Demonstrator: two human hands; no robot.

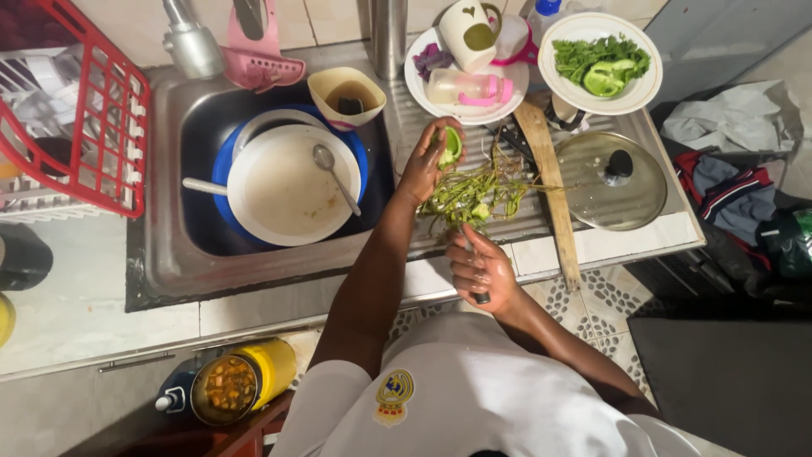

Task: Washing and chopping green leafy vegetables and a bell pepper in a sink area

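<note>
1. Red plastic grid: a dish rack [93, 127] at far left, beside the steel sink [169, 245].
2. In the sink, a round white pan [283, 190] with a smeared matte inside rests on a blue plate; a metal spoon [331, 173] lies in it, handle towards lower right.
3. Left hand [427, 161]: arm stretched forward over the sink's right edge, fingers curled around a glossy pale-green vegetable piece [451, 145], cut face showing. Its long axis runs roughly away from the person, tilted slightly right.
4. Below that hand, a tangle of thin green stems and trimmings [478, 193] lies on the ribbed steel drainboard of the desk [609, 241].
5. Right hand [480, 269]: near the desk's front edge, closed in a fist around a dark knife handle [480, 296]; the blade cannot be made out.
6. Further right: a long flat wooden paddle [554, 195] lying front to back, a round glass lid [611, 179] with dark knob, and a white plate of leafy greens [600, 63].
</note>
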